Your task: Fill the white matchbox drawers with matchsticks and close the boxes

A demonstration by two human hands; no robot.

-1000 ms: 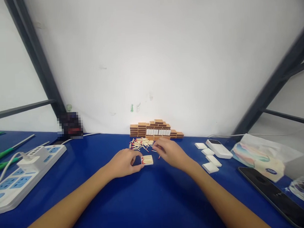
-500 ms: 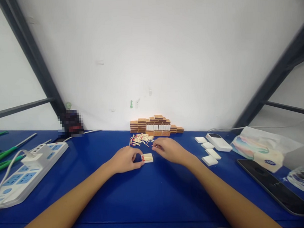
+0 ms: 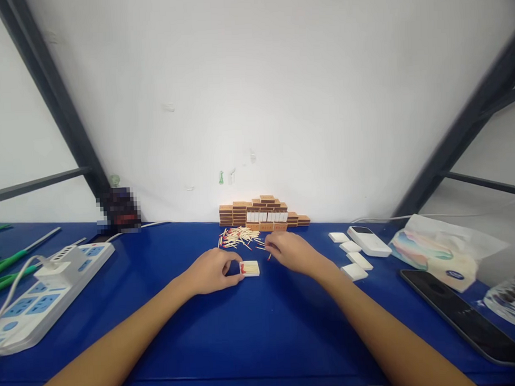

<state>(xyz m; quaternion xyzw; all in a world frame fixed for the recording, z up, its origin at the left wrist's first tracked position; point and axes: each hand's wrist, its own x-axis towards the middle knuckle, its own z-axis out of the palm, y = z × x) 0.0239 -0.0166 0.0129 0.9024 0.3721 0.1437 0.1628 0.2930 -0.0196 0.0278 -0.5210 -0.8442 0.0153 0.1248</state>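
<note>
On the blue table lies a small white matchbox tray [image 3: 252,269] with red-headed matches in it. My left hand [image 3: 212,270] grips the tray's left end between thumb and fingers. To the tray's upper right, my right hand [image 3: 291,250] pinches matches [image 3: 263,246]; their pale sticks poke out to the left of the fingertips, and a red head shows just below. How many it holds I cannot tell. A loose heap of matches [image 3: 241,237] lies beyond the tray, just left of my right hand.
Brown matchboxes [image 3: 240,214] are stacked against the wall, with white trays [image 3: 267,216] among them. Several white trays [image 3: 350,246], a white device [image 3: 369,241], a tissue pack [image 3: 441,254] and a phone [image 3: 462,315] lie right. A power strip [image 3: 45,302] sits left.
My right hand has shifted slightly right, and match sticks now show at its fingertips. The left hand still holds the tray in the same place.
</note>
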